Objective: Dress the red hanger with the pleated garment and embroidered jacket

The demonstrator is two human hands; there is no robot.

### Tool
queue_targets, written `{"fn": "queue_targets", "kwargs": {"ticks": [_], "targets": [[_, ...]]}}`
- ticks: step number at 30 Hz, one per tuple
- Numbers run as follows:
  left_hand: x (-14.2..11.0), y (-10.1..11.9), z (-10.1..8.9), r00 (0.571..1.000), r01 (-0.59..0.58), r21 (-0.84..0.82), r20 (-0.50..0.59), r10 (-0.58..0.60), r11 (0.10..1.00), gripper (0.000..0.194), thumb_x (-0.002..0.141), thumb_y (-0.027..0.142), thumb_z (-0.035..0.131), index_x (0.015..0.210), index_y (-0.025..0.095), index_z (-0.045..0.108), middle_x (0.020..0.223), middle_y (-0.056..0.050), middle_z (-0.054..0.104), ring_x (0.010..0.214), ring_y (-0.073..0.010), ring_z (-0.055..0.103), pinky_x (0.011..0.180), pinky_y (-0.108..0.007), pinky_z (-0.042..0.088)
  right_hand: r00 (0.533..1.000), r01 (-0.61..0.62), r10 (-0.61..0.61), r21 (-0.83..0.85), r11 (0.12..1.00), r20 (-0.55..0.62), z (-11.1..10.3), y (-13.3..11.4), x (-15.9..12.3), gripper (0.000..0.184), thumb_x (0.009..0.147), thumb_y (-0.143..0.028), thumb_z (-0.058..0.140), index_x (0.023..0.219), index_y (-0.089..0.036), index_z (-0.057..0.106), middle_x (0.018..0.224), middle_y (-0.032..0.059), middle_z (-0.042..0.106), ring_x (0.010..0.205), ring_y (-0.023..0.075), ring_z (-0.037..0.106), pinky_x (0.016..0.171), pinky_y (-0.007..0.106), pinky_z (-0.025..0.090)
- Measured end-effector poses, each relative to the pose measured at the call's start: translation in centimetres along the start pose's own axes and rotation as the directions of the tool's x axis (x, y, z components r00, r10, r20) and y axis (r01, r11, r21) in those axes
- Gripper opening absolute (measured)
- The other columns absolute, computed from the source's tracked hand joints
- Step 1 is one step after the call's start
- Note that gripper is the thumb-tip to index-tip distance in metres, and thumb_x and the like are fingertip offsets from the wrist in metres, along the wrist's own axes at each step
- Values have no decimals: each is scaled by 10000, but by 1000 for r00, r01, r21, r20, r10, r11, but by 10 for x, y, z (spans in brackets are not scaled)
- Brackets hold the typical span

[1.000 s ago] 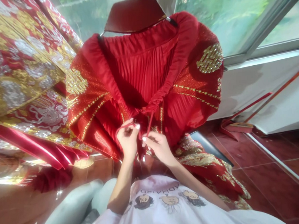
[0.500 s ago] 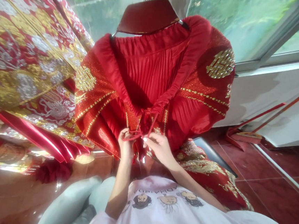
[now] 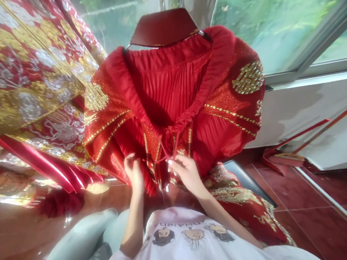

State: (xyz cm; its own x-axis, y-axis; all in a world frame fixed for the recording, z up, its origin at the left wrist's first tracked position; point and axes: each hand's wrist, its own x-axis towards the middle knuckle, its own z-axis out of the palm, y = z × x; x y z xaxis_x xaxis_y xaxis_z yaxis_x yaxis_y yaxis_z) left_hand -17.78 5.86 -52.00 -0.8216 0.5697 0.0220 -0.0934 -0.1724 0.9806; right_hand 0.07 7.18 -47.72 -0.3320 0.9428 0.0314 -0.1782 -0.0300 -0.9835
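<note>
A red pleated garment (image 3: pixel 172 85) with gold trim hangs from a dark wooden hanger (image 3: pixel 164 27) in front of me. Thin red cords (image 3: pixel 163 153) dangle from where its neckline closes. My left hand (image 3: pixel 134 172) pinches one cord end and holds it out to the left. On the other side, my right hand (image 3: pixel 187 171) is closed on the second cord just below the neckline. The cord runs taut between the two hands.
A red and gold embroidered garment (image 3: pixel 26 78) hangs at the left. More embroidered cloth (image 3: pixel 247 204) lies on the red tiled floor (image 3: pixel 318 222). A window (image 3: pixel 272 12) and a white ledge (image 3: pixel 311 106) are behind. Red sticks (image 3: pixel 298 131) lean at the right.
My left hand has moved left and slightly down, drawing its cord outward. The right hand has stayed almost in place. The cords are tighter between the hands.
</note>
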Motion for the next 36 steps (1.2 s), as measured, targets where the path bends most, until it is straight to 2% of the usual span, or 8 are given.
{"fn": "queue_targets", "kwargs": {"ticks": [2, 7, 10, 13, 18, 21, 29, 36], "targets": [[-15, 15, 11, 969, -149, 64, 206, 134, 987, 133, 757, 212, 582, 872, 185, 644, 972, -28, 633, 970, -152, 582, 904, -255, 435, 1000, -4, 4, -14, 1000, 15, 2, 0, 0, 284, 796, -383, 597, 642, -154, 534, 573, -3, 566, 484, 66, 441, 496, 193, 364], [-45, 46, 36, 747, -410, 175, 627, 219, 895, 231, 925, 311, 473, 898, 168, 653, 934, -62, 664, 929, -190, 591, 858, -299, 441, 999, 32, -31, -66, 997, 6, 4, 4, 2, 289, 804, -391, 566, 649, -163, 479, 574, -21, 494, 535, 82, 445, 526, 200, 361], [-51, 54, 39, 681, -515, 278, 707, 191, 811, 295, 954, 346, 453, 795, 163, 622, 755, -24, 624, 716, -147, 550, 708, -257, 421, 997, 60, -67, -118, 991, -51, 0, 3, 3, 304, 792, -394, 569, 634, -163, 451, 592, -24, 450, 564, 86, 418, 526, 203, 338], [-48, 55, 38, 667, -450, 300, 739, 93, 841, 350, 956, 411, 457, 754, 158, 592, 636, 12, 558, 565, -110, 478, 569, -222, 374, 990, 72, -93, -194, 978, -104, -5, -4, 3, 306, 794, -404, 577, 642, -154, 489, 592, -25, 441, 565, 85, 391, 522, 206, 312], [-42, 55, 42, 629, -482, 164, 749, 209, 861, 293, 951, 391, 470, 1057, 165, 625, 1024, -67, 654, 937, -177, 606, 854, -268, 451, 993, 112, -118, -228, 967, -13, -3, -13, 1, 284, 805, -384, 561, 651, -148, 529, 593, -15, 476, 563, 89, 408, 530, 209, 325], [-44, 54, 44, 580, -358, 108, 804, 130, 927, 359, 971, 422, 407, 988, 154, 646, 930, -67, 658, 864, -174, 615, 805, -271, 473, 991, 132, -129, -225, 965, 30, 2, -13, -1, 255, 809, -364, 536, 681, -145, 563, 623, 0, 527, 577, 98, 444, 537, 211, 348], [-34, 59, 38, 686, -400, 160, 705, 179, 903, 249, 818, 373, 670, 721, 144, 659, 658, 1, 609, 543, -86, 493, 515, -197, 374, 983, 136, -171, -346, 928, -72, -18, -20, 6, 334, 789, -425, 620, 926, -124, 667, 584, 1, 564, 525, 107, 475, 516, 224, 376], [6, 96, 24, 736, -609, 180, 491, 466, 772, 186, 796, 347, 711, 766, 165, 691, 702, -13, 663, 607, -104, 579, 560, -196, 429, 933, 297, -360, -532, 793, -15, -61, -55, 15, 268, 818, -357, 622, 977, -182, 751, 774, 41, 715, 590, 148, 608, 600, 274, 486]]}}
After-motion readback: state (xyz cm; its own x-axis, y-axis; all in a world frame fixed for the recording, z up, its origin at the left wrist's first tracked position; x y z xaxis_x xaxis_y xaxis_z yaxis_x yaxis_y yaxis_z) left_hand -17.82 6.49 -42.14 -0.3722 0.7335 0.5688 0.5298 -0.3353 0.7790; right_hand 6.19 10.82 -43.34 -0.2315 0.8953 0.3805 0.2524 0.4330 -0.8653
